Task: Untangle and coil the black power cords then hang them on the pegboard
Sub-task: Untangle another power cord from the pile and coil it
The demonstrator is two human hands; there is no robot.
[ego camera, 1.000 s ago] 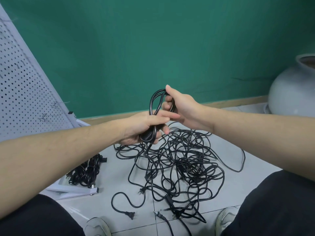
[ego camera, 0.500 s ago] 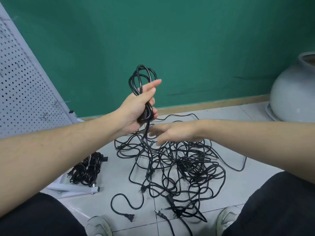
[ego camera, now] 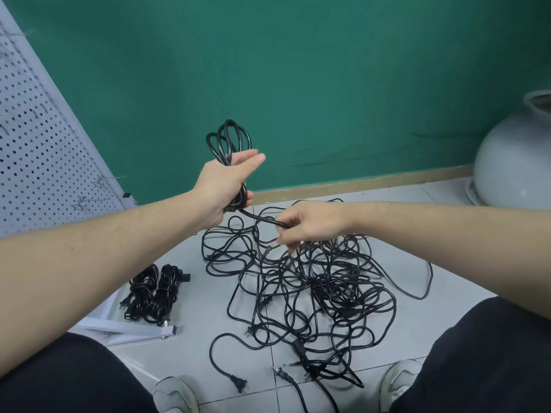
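My left hand holds a partly wound coil of black cord upright, its loops sticking out above my fingers. The cord's free run leaves the bottom of that hand and slants down to my right hand, which pinches it between thumb and fingers. Under both hands a big tangle of black power cords sprawls over the tiled floor, with loose plugs near its front. Two finished coils lie on the floor at the left. The white pegboard leans at the far left.
A large pale ceramic jar stands at the right against the green wall. The pegboard's white metal foot lies beside the finished coils. My knees and shoes frame the bottom of the view.
My left hand lifted the coil up and to the left. My right hand let go of the coil's top, dropped down and took hold of the trailing cord.
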